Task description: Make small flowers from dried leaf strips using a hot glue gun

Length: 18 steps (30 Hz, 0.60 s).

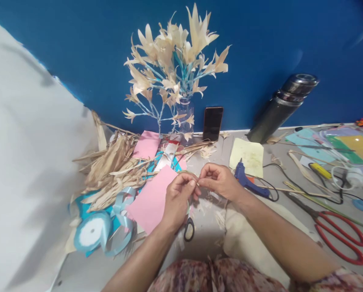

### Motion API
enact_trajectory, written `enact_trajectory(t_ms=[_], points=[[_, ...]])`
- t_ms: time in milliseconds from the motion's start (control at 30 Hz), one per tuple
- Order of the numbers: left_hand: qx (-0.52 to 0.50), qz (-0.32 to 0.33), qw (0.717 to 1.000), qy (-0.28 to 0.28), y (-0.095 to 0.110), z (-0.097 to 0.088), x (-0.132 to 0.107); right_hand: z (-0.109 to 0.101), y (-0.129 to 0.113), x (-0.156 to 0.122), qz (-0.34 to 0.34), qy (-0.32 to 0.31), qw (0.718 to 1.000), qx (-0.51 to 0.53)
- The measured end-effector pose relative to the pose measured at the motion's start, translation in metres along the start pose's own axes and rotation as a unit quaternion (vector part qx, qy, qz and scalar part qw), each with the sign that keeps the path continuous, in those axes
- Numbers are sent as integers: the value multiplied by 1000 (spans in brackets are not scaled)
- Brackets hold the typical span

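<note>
My left hand [181, 194] and my right hand [217, 180] meet fingertip to fingertip over the middle of the table. Both are closed in a pinch. Something small and pale sits between the fingertips, too small to name. A sheet of pink paper [155, 198] lies just left of my left hand. Below that hand, a dark scissor handle [189, 230] shows, the rest hidden. Beyond my right hand a blue glue gun [249, 180] lies by a yellow paper square [247, 156].
Dried husks [111, 162] and a light blue ribbon roll [92, 231] are on the left. Husk flowers [175, 52] stand in a clear bottle [186, 113] against the wall, beside a phone [212, 123]. A flask [280, 109] leans right; red-handled scissors [341, 235] lie nearer.
</note>
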<state>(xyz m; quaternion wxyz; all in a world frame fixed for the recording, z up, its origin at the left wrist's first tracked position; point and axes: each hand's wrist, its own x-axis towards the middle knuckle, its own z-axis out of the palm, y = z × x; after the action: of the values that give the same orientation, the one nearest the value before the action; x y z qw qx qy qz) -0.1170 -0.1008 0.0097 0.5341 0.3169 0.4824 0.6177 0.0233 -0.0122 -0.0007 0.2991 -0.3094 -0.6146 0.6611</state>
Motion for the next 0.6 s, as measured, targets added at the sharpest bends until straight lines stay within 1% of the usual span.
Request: enact_trajectory(t_ms=[67,100,133,200,233,267,333,433,467,500,600], points=[[1,-12,1000,7,0,-2,1,-9,-3,3,-10,45,997,-67],[-5,-20,1000,16,-1,-3,1,-17,-6,5,-23,83,990,-110],[-12,-29,999,25,-2,-4,2,-27,-10,8,-39,128,978,-158],[-24,-39,998,42,-4,-6,4,-49,-20,15,-70,210,942,-254],[-27,-42,998,49,-4,-7,5,-61,-25,19,-74,227,924,-300],[-31,-45,997,54,-5,-8,6,-71,-28,23,-71,221,910,-344],[-40,-54,996,55,-4,-8,6,-87,-32,30,-42,194,880,-432],[-54,-72,995,39,-2,-8,5,-97,-30,35,20,151,816,-557],[-58,-77,995,33,-2,-8,5,-98,-28,36,36,143,802,-578],[-63,-81,994,28,-1,-8,4,-98,-27,37,47,137,795,-588],[-77,-89,993,25,-1,-7,4,-99,-24,46,71,125,790,-596]])
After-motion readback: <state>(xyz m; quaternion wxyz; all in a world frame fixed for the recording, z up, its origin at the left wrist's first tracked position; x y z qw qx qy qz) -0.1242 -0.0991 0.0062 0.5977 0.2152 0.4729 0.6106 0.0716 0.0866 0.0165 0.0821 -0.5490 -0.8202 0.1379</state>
